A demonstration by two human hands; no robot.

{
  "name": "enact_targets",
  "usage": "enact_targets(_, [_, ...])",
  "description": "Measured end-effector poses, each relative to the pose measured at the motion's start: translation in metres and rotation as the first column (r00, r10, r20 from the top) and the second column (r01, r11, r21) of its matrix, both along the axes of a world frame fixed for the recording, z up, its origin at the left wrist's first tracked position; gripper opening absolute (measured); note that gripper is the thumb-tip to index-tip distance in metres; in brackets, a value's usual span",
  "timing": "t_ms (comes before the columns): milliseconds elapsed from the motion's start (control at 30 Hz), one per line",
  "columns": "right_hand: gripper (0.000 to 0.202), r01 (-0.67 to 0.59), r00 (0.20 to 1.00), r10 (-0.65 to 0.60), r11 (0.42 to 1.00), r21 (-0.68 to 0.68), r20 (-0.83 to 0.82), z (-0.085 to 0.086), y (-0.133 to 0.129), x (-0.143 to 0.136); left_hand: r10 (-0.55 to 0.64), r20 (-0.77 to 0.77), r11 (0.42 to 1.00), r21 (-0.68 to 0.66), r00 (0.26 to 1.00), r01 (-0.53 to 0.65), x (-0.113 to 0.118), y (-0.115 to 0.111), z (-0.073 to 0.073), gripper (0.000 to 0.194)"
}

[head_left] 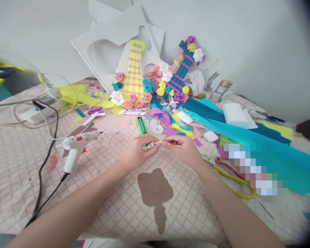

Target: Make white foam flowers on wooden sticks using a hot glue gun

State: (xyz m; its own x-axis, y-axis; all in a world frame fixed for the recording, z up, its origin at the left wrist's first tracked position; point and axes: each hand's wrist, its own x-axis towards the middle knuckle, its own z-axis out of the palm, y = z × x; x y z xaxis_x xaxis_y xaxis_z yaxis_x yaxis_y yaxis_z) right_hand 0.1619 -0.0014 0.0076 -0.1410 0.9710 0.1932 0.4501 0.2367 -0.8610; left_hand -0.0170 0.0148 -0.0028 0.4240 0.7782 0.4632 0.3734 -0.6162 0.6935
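My left hand (141, 151) is closed in a pinch on a small pale stick-like piece (157, 142). Meeting it from the other side, my right hand (183, 148) has its fingertips pressed together at the end of that piece. The fingers hide most of it, so its exact kind does not show. Just beyond my left hand lies a green box cutter (142, 126). A white hot glue gun (73, 151) rests on the table to the left, its nozzle pointing right. Scissors with yellow and red handles (241, 193) lie near my right forearm.
Flower-covered paper guitars, one yellow (134, 74) and one blue (179, 74), lean against the back wall. Teal crepe paper (263, 151) spreads across the right. A white power strip (41, 110) and black cable (40, 186) occupy the left. Scraps litter the middle.
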Motion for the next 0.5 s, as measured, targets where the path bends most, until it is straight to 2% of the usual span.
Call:
enact_targets(267, [0.016,0.01,1.0,-0.01,1.0,0.007,-0.021,-0.0016,0.0004,-0.0006,0.036,0.006,0.999,-0.023,0.999,-0.036,0.0009,-0.0012,-0.0001,0.012])
enact_targets(500, [0.016,0.056,0.998,-0.056,0.998,0.011,-0.042,-0.0021,-0.0006,-0.0025,0.046,0.01,0.986,-0.159,0.999,-0.044,0.0027,-0.0027,0.002,0.013])
